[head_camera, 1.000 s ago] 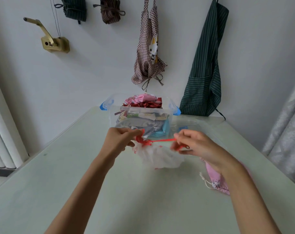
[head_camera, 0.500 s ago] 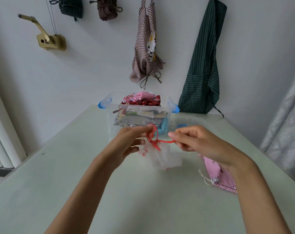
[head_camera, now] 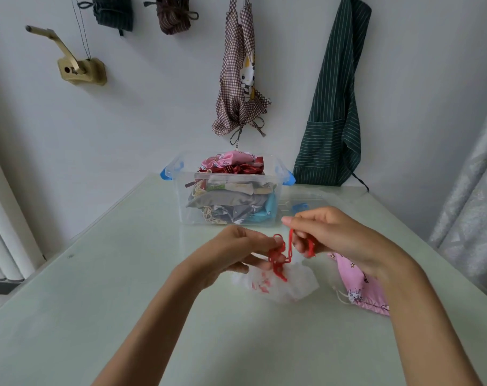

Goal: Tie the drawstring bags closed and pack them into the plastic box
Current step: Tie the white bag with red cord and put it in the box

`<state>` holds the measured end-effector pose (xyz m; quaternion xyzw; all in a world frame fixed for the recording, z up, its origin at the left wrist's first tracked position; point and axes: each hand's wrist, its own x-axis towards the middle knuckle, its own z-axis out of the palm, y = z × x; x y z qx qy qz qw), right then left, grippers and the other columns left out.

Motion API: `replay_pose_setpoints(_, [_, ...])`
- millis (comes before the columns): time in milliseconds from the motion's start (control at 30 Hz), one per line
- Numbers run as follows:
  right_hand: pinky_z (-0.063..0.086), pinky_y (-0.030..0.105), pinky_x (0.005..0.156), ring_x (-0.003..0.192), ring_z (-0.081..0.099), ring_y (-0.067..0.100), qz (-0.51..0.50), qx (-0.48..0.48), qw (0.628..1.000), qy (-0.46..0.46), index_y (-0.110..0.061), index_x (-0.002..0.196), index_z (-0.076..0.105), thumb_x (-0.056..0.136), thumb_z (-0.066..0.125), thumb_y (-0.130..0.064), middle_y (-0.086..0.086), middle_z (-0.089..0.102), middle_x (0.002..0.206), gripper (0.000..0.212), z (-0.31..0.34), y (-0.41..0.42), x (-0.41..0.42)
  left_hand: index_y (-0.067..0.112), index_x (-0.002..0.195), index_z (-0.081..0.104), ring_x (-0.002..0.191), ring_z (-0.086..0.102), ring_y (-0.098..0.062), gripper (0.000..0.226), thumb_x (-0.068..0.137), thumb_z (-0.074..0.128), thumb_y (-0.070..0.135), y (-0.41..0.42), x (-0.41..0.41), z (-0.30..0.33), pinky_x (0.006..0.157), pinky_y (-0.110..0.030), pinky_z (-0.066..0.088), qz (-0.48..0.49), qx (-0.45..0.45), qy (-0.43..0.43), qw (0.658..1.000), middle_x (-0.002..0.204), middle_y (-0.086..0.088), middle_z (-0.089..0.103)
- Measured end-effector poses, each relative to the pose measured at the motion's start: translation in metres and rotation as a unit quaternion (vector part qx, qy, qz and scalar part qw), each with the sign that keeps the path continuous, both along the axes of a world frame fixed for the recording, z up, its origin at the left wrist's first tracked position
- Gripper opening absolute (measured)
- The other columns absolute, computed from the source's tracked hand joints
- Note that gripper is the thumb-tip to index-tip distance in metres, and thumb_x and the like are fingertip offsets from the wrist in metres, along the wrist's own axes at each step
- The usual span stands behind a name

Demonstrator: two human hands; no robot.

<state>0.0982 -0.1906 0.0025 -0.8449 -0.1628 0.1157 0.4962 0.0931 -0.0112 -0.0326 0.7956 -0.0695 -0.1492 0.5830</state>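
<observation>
A white drawstring bag (head_camera: 289, 284) with a red drawstring (head_camera: 281, 253) lies on the pale green table (head_camera: 97, 302) in front of me. My left hand (head_camera: 236, 253) pinches the bunched red cord at the bag's mouth. Just to its right, my right hand (head_camera: 339, 235) holds a loop of the same cord up between thumb and forefinger. A pink printed drawstring bag (head_camera: 359, 285) lies partly under my right wrist. Behind them stands the clear plastic box (head_camera: 181, 199) with blue latches, stacked above its rim with several fabric bags.
The box's clear lid (head_camera: 303, 201) lies flat to the right of the box. Aprons and small bags hang on the white wall behind. A curtain (head_camera: 470, 213) runs along the table's right edge, and a radiator stands at the left.
The cord was stretched taut between my hands a second ago. My hands have since come together and lowered toward me, and the cord is now looped and bunched at the bag's mouth.
</observation>
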Motion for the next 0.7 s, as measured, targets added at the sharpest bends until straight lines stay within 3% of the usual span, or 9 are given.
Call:
replay_pose_setpoints(67, [0.048,0.021,0.062,0.058,0.058,0.01,-0.032,-0.081,0.994,0.06,-0.015,0.065,0.064,0.089,0.061,-0.03,0.001,0.066,0.071,0.028,-0.004,-0.014,0.004,0.027,0.076,0.073,0.063,0.065,0.003,0.02,0.088,0.061,0.038,0.001,0.0,0.001,0.061,-0.02,0.039,0.042,-0.031,-0.007,0.999,0.08,0.01,0.075])
replay_pose_setpoints(133, [0.045,0.027,0.073,0.085,0.06,0.013,-0.076,-0.251,0.965,0.019,-0.018,0.087,0.067,0.084,0.067,-0.031,0.001,0.066,0.099,0.013,-0.012,-0.028,0.01,0.026,0.078,0.073,0.065,0.067,0.003,0.02,0.088,0.061,0.038,0.004,0.001,0.001,0.061,-0.019,0.041,0.062,-0.032,-0.019,0.997,0.08,0.01,0.075])
replay_pose_setpoints(167, [0.042,0.026,0.077,0.095,0.056,0.013,-0.105,-0.275,0.955,-0.033,-0.02,0.099,0.065,0.084,0.067,-0.031,-0.003,0.062,0.109,0.019,-0.014,-0.029,0.013,0.025,0.078,0.073,0.066,0.067,0.002,0.02,0.088,0.061,0.037,0.004,0.001,0.001,0.06,-0.018,0.042,0.059,-0.022,-0.02,0.998,0.08,0.009,0.075])
replay_pose_setpoints(200, [0.042,0.024,0.077,0.098,0.054,0.012,-0.113,-0.228,0.965,-0.065,-0.022,0.106,0.064,0.084,0.066,-0.032,-0.008,0.06,0.112,0.024,-0.013,-0.026,0.014,0.024,0.078,0.073,0.065,0.067,0.002,0.02,0.088,0.061,0.037,0.004,0.001,0.001,0.059,-0.017,0.042,0.051,-0.01,-0.018,0.998,0.081,0.009,0.075])
replay_pose_setpoints(267, [0.044,0.02,0.077,0.098,0.06,0.011,-0.037,-0.107,0.993,-0.037,-0.028,0.11,0.065,0.083,0.066,-0.037,-0.015,0.063,0.113,0.028,-0.007,-0.015,0.014,0.022,0.081,0.074,0.066,0.066,0.002,0.02,0.088,0.061,0.037,0.002,0.0,0.002,0.057,-0.015,0.041,0.031,0.014,-0.011,0.999,0.085,0.007,0.075])
replay_pose_setpoints(367, [0.047,0.019,0.076,0.093,0.064,0.002,0.105,-0.162,0.98,0.053,-0.031,0.116,0.064,0.083,0.068,-0.035,-0.019,0.065,0.112,0.034,-0.01,0.001,0.023,0.022,0.084,0.075,0.066,0.066,0.003,0.02,0.088,0.062,0.037,0.002,0.001,0.001,0.055,-0.013,0.041,0.007,0.048,-0.005,0.999,0.082,0.009,0.075])
replay_pose_setpoints(533, [0.042,0.012,0.058,0.069,0.06,0.0,0.107,-0.212,0.968,0.086,-0.021,0.092,0.075,0.08,0.073,-0.023,-0.005,0.073,0.086,0.012,-0.011,-0.004,0.044,0.017,0.091,0.076,0.064,0.065,0.005,0.023,0.087,0.064,0.036,0.007,0.003,-0.002,0.053,-0.01,0.042,-0.024,0.088,0.009,0.996,0.076,0.013,0.073])
replay_pose_setpoints(633, [0.038,0.016,0.063,0.072,0.052,0.004,0.145,-0.142,0.969,0.139,-0.018,0.085,0.074,0.084,0.067,-0.018,-0.007,0.067,0.078,0.007,-0.006,-0.007,0.049,0.021,0.088,0.073,0.059,0.058,0.005,0.022,0.089,0.06,0.038,0.01,0.004,0.0,0.055,-0.011,0.04,-0.062,0.084,0.019,0.994,0.075,0.015,0.069])
replay_pose_setpoints(700, [0.033,0.021,0.066,0.074,0.048,0.009,0.173,-0.039,0.961,0.21,-0.016,0.072,0.069,0.084,0.058,-0.018,-0.003,0.061,0.075,0.016,-0.01,-0.008,0.054,0.022,0.086,0.069,0.058,0.054,0.003,0.02,0.091,0.056,0.037,0.013,0.004,0.0,0.054,-0.011,0.039,-0.095,0.046,0.028,0.994,0.079,0.014,0.068])
